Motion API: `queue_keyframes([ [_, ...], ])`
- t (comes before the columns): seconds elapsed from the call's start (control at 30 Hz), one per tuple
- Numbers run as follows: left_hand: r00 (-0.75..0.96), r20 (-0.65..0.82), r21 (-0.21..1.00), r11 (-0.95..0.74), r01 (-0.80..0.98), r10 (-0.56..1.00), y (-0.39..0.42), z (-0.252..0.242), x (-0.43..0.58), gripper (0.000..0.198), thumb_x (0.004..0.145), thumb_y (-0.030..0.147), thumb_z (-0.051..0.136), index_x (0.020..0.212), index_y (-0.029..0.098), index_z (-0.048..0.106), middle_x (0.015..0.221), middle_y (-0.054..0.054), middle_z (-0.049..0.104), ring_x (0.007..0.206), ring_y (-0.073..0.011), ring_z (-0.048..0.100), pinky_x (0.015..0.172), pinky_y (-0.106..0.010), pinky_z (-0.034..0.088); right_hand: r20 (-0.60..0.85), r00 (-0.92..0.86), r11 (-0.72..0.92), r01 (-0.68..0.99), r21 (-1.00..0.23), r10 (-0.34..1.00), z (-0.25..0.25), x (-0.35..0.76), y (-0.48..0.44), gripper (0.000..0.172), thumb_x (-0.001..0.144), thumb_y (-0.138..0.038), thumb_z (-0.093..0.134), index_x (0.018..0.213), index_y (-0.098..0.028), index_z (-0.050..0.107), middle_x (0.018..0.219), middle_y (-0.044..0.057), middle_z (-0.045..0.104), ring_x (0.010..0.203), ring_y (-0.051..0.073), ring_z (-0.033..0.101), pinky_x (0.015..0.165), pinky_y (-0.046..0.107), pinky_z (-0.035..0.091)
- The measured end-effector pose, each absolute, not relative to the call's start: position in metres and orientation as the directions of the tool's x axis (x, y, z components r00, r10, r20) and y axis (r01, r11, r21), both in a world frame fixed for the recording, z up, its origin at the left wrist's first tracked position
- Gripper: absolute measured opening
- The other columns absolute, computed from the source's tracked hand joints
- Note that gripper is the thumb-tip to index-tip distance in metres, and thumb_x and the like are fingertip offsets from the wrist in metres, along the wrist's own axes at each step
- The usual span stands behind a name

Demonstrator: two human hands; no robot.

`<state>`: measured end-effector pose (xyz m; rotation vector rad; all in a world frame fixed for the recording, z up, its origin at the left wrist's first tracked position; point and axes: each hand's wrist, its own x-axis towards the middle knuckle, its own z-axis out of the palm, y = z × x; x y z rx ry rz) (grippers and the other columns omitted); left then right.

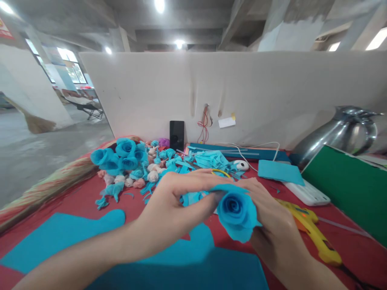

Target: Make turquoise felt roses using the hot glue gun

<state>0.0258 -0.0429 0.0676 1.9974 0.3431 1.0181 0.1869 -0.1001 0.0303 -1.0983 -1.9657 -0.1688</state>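
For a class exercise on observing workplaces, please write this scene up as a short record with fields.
Left hand: pinching a petal edge
Right hand: against the flower's side, fingers partly hidden
Between them: blue flower
Beyond, left: bunch of blue flowers
Near edge: blue sheets
Right: yellow glue gun, metal jug
Back: black phone

Has a grey concrete ceiling (184, 23) crossed by heavy beams and lit by bright lamps (159, 5). Shows a broad off-white panel (145, 92) upright behind the red-covered table (74, 195), marked by two smudgy vertical streaks (193, 92). Opens at the left onto a grey floor (78, 139), a pale column (24, 78) and bright, dark-framed windows (72, 68), with a folding chair (87, 106) on crossed legs nearby. Includes a white-painted column (287, 37) at the upper right, rough grey near its top, and more bright openings (377, 39) farther right.
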Motion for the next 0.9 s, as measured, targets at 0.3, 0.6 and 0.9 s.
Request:
queue_keyframes([
  [0.3, 0.629, 0.470, 0.833, -0.546, -0.085, 0.619, -0.038, 0.061, 0.021, 0.028, 0.078, 0.013, 0.054, 0.086, 0.033, 0.071, 0.070, 0.009, 0.070, 0.072, -0.0129, 0.066, 0.066, -0.018, 0.055, 0.694, -0.268, 0.594, 0.753, -0.282, 0.668, 0.023, 0.191, -0.096, 0.012, 0.085, -0.014, 0.043, 0.082, -0.021, 0.052, 0.073, 0.003, 0.054, 0.069, 0.017, 0.051, 0.061, 0.031, 0.043],
  [0.6, 0.663, 0.422, 0.864, -0.495, -0.088, 0.618, -0.035, 0.055, 0.022, 0.043, 0.068, 0.001, 0.058, 0.092, 0.035, 0.068, 0.073, 0.013, 0.069, 0.062, -0.0076, 0.063, 0.052, -0.010, 0.051, 0.665, -0.226, 0.518, 0.808, -0.281, 0.712, 0.022, 0.187, -0.097, 0.011, 0.087, -0.016, 0.044, 0.084, -0.025, 0.050, 0.072, 0.000, 0.055, 0.073, 0.016, 0.054, 0.061, 0.028, 0.043],
  [0.9, 0.648, 0.340, 0.897, -0.442, -0.007, 0.681, -0.033, 0.048, 0.025, 0.026, 0.070, 0.020, 0.065, 0.091, 0.035, 0.069, 0.077, 0.010, 0.069, 0.064, -0.0142, 0.065, 0.043, -0.016, 0.053, 0.700, -0.179, 0.476, 0.842, -0.255, 0.692, 0.017, 0.182, -0.095, 0.017, 0.087, -0.021, 0.045, 0.072, -0.023, 0.053, 0.061, 0.000, 0.057, 0.071, 0.019, 0.060, 0.057, 0.029, 0.044],
])
